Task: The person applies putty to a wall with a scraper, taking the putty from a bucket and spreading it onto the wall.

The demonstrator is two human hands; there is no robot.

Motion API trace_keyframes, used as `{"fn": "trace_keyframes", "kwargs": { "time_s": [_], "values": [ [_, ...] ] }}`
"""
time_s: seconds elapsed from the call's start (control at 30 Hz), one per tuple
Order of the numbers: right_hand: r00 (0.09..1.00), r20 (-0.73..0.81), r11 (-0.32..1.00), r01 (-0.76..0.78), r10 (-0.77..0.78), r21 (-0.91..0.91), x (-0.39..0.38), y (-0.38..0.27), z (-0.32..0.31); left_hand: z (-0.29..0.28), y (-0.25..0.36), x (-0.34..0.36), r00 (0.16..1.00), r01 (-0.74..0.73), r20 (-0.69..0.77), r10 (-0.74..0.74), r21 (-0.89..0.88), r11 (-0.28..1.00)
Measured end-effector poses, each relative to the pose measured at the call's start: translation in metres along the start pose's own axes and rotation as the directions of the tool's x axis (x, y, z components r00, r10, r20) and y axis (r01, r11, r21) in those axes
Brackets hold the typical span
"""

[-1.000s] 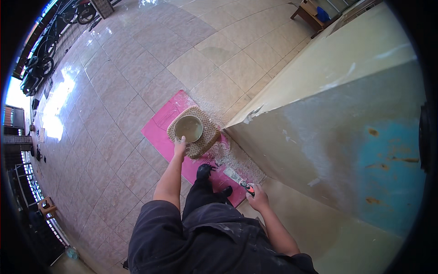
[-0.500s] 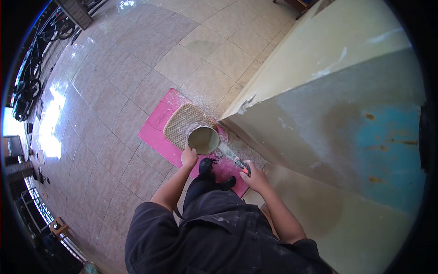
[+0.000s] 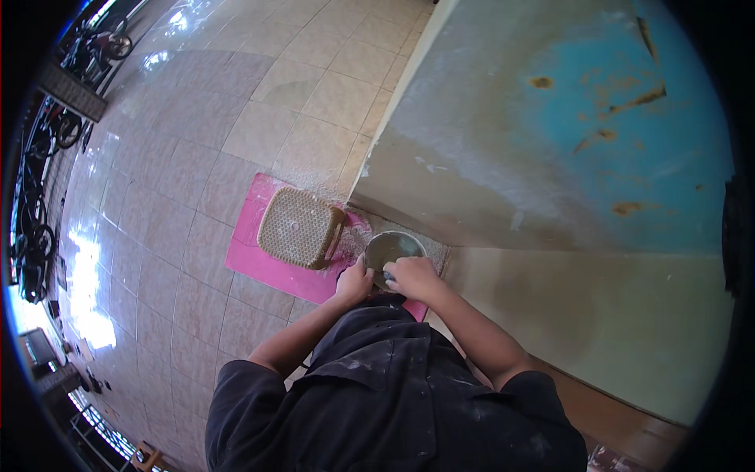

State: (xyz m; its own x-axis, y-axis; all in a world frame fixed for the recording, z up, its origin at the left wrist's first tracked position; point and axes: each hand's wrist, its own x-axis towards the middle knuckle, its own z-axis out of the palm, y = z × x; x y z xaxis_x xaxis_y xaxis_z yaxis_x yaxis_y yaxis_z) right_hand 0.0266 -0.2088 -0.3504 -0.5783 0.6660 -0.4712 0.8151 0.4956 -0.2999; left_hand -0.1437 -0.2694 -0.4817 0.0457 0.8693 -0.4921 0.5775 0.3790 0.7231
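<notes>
My left hand [image 3: 355, 279] grips the rim of a round pot [image 3: 397, 245] holding grey-brown material, held low in front of me at the right of a perforated plastic stool [image 3: 296, 226]. My right hand [image 3: 413, 275] is over the pot's near side, closed on the scraper's handle [image 3: 389, 274]; its blade is mostly hidden inside the pot. Under the stool lies a pink board [image 3: 248, 236] with pale crumbs and dust at its wall side.
A wall [image 3: 487, 157] with patched putty, blue paint and rusty spots rises close on the right, above a pale low surface [image 3: 598, 307]. Tiled floor [image 3: 181, 173] spreads to the left. Motorbikes [image 3: 94, 47] stand along the far left edge beside a pillar [image 3: 75, 90].
The pot has come off the stool and moved right and toward me. My right hand and the scraper have risen into it. My view has turned toward the wall.
</notes>
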Motion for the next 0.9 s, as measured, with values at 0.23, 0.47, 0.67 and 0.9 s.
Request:
{"fn": "trace_keyframes", "kwargs": {
  "time_s": [0.23, 0.47, 0.67, 0.9],
  "values": [
    [0.995, -0.102, 0.999, -0.012, 0.009, -0.031, -0.038, 0.017, -0.003, -0.003, 0.056, -0.009, 0.995, -0.104, 0.015, 0.103, 0.117, 0.988],
    [0.913, -0.314, 0.965, -0.254, 0.261, 0.064, -0.072, 0.046, -0.016, 0.005, 0.106, -0.009, 0.974, -0.227, 0.049, 0.222, 0.278, 0.934],
    [0.875, -0.282, 0.916, -0.347, 0.394, 0.202, -0.109, 0.056, -0.04, 0.014, 0.138, -0.017, 0.969, -0.239, 0.024, 0.247, 0.361, 0.901],
    [0.801, -0.408, 0.843, -0.208, 0.439, 0.497, -0.122, 0.089, 0.004, 0.043, 0.186, -0.021, 0.958, -0.275, 0.051, 0.284, 0.453, 0.848]
  ]
}}
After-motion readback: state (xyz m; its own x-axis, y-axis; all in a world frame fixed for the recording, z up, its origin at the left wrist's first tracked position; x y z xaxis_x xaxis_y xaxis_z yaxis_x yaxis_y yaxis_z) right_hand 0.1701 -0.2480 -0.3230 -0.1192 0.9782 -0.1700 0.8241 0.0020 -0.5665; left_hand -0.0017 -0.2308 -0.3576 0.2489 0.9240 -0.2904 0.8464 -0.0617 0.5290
